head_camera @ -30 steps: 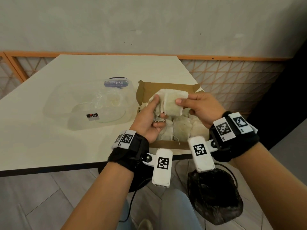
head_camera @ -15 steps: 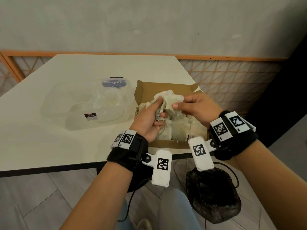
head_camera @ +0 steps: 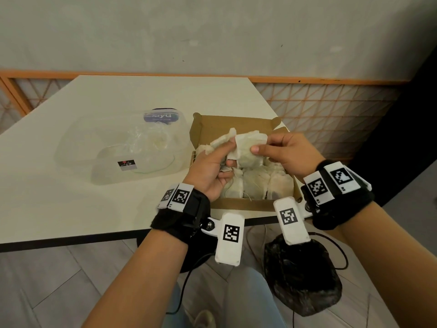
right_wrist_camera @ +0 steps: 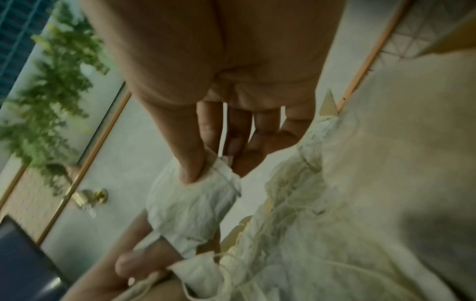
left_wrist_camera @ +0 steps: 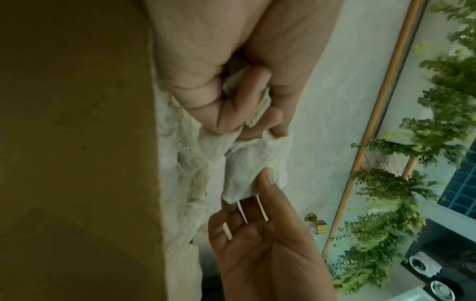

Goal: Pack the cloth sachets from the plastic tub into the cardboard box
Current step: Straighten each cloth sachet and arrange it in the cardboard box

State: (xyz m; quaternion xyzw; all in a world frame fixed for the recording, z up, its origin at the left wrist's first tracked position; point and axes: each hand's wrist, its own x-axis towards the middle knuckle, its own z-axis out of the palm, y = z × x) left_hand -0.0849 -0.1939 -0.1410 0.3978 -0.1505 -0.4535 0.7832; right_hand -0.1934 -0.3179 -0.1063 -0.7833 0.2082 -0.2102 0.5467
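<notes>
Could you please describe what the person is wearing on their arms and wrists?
Both forearms are bare, without sleeves. Each wrist carries a black fabric band with white square tags printed with black-and-white codes. A white rounded block with another code hangs beneath each wrist on a white bracket.

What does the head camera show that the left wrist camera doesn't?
Only the head view shows the tub, the table, the whole box with sachets packed in it, and both wristbands. Only the left wrist view shows the left hand's fingers curled round bunched cloth, plus a door knob and plants. Both show the left hand and right hand holding a sachet between them.
</notes>
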